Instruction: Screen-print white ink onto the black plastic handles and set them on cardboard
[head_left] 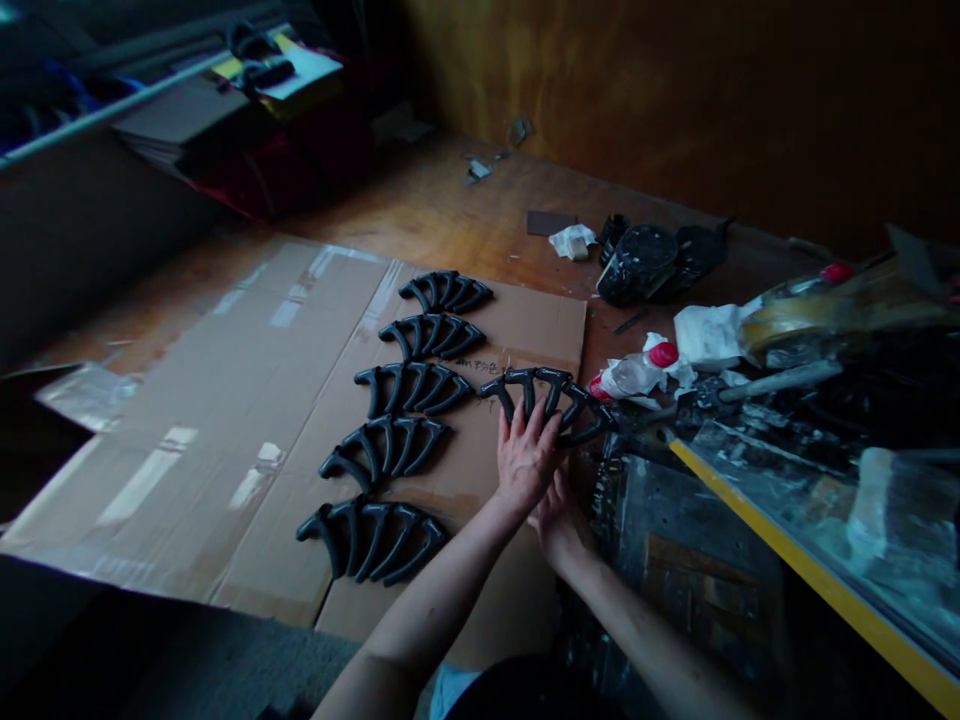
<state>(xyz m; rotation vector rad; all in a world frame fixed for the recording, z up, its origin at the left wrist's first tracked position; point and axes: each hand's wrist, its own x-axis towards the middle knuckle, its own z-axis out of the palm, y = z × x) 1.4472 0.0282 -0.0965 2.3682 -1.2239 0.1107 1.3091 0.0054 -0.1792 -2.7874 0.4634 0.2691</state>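
Several black curved, ribbed pieces lie in a column on a flat cardboard sheet (247, 400); the nearest (379, 540) is left of my forearms and the farthest (448, 291) is at the back. Another black ribbed piece (551, 380) rests at the sheet's right edge. My left hand (525, 460) has its fingers spread on the near side of this piece, touching it. Just behind and to the right, my right hand (556, 520) is partly covered by the left one, and its fingertips are hidden.
On the right are a red-capped bottle (637, 372), black containers (637, 262), crumpled white paper (574, 242) and a yellow-edged board (810, 570) with plastic on it. A stack of flat sheets (184, 120) stands at the back left. A wooden panel (675, 110) rises behind.
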